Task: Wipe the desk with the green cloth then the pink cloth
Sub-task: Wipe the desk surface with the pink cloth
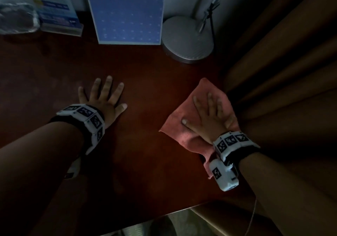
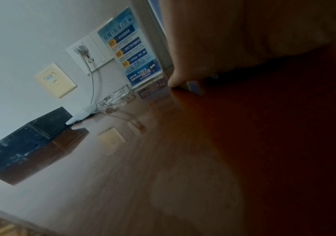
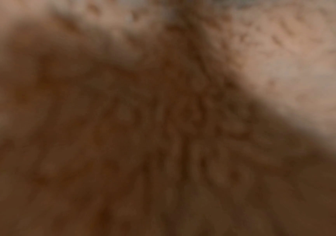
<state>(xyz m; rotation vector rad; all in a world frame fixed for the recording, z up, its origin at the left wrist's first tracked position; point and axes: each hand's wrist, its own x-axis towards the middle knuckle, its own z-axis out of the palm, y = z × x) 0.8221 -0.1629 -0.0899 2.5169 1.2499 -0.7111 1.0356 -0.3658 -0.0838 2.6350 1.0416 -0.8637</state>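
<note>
The pink cloth [image 1: 184, 135] lies spread on the dark red-brown desk [image 1: 142, 93] near its right edge. My right hand [image 1: 209, 115] presses flat on the cloth with straight, spread fingers. My left hand [image 1: 104, 97] lies flat on the bare desk to the left, fingers spread, holding nothing. The right wrist view is filled by blurred cloth weave [image 3: 163, 127]. In the left wrist view the palm [image 2: 243, 32] rests against the desk top [image 2: 183, 159]. No green cloth is in view.
At the back stand a blue board [image 1: 127, 13], a leaflet stand [image 1: 58, 11], a glass ashtray [image 1: 16, 18] and a round lamp base [image 1: 187, 38]. Brown curtains [image 1: 282, 62] hang right of the desk. A black box [image 2: 21, 143] sits further left.
</note>
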